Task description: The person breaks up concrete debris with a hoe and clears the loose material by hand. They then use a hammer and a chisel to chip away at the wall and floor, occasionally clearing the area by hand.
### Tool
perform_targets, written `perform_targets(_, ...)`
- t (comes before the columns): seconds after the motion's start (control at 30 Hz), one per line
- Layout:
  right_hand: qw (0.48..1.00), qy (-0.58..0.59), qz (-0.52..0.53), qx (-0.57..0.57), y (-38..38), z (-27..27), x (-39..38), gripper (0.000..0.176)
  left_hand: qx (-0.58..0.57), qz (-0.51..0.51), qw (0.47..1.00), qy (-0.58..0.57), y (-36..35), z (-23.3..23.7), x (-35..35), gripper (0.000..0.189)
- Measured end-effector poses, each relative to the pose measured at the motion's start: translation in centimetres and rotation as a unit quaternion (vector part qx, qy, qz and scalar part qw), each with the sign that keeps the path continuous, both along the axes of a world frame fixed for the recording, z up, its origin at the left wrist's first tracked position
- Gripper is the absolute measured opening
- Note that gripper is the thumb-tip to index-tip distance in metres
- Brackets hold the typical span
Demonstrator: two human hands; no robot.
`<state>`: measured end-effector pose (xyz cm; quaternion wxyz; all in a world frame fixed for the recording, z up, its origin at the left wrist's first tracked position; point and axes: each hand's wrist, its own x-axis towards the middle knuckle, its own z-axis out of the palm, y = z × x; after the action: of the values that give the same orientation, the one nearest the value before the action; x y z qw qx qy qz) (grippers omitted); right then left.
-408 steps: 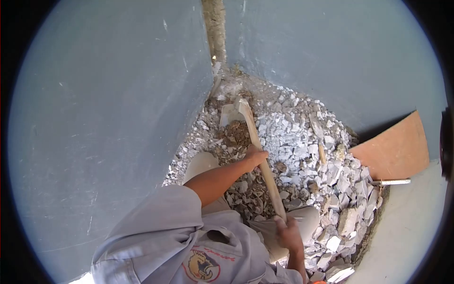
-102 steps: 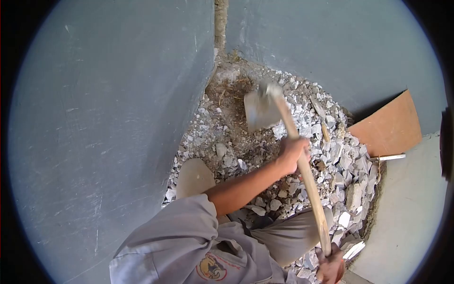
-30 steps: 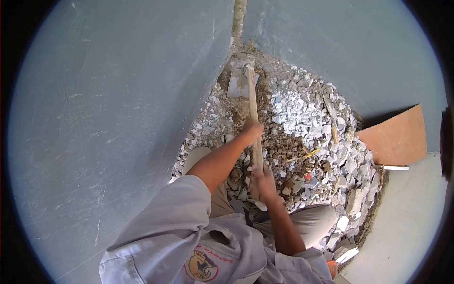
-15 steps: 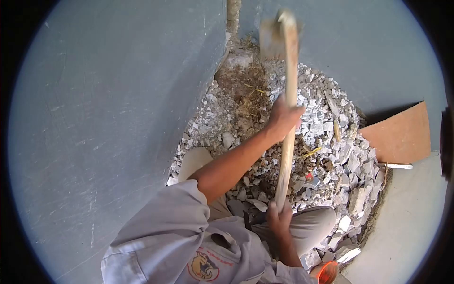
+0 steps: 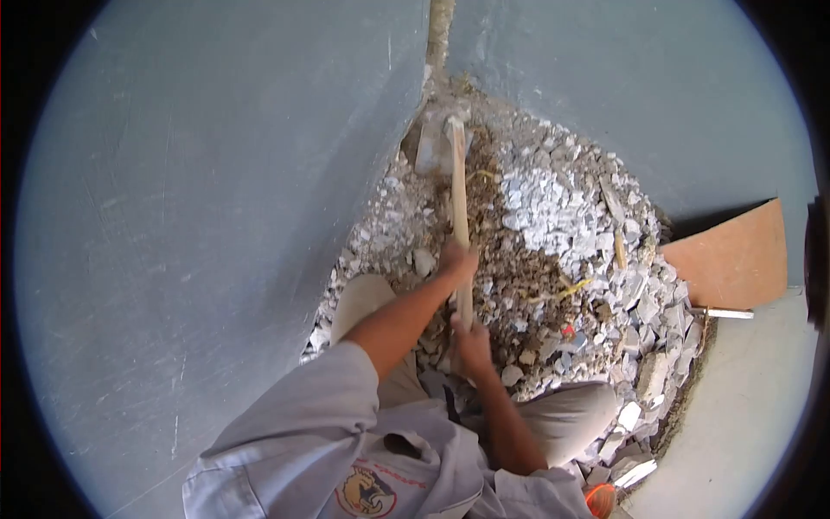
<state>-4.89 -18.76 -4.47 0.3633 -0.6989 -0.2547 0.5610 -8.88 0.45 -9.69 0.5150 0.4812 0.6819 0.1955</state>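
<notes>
A hoe (image 5: 460, 203) with a long pale wooden handle reaches away from me, its flat blade (image 5: 433, 149) down against the dirt near the wall corner. My left hand (image 5: 458, 259) wraps round the middle of the handle. Lower down, close to my knees, my right hand (image 5: 470, 341) grips the same handle near its end. Around the blade lie brown soil and broken grey and white rubble (image 5: 553, 203); the blade's lower edge cannot be made out clearly.
Blue-grey walls (image 5: 216, 190) rise on the left and at the back right. A bent brown board (image 5: 731, 255) leans at the right, beside a pale floor (image 5: 735, 415). Part of an orange container (image 5: 600, 499) shows at the bottom, near my leg.
The hoe has swung down from its raised position and to the left, onto the dirt by the corner. Both hands moved left with it; my left hand is now closer to my right.
</notes>
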Motion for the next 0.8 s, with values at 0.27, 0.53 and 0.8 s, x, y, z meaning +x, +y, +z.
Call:
perform_targets(0.27,0.998,-0.053,-0.013,-0.024,-12.2,13.3,2.7,0.028,-0.230,0.125,0.900,-0.348,1.0,7.8,1.6,0.023)
perform_targets(0.53,0.976,-0.061,-0.076,0.196,-3.2,6.3,1.6,0.026,0.166,-0.038,0.927,-0.336,5.2,23.2,3.7,0.048)
perform_targets(0.8,0.988,0.090,-0.072,0.103,7.7,-2.2,-3.3,0.030,0.148,-0.033,0.988,-0.010,3.8,5.7,-1.0,0.058)
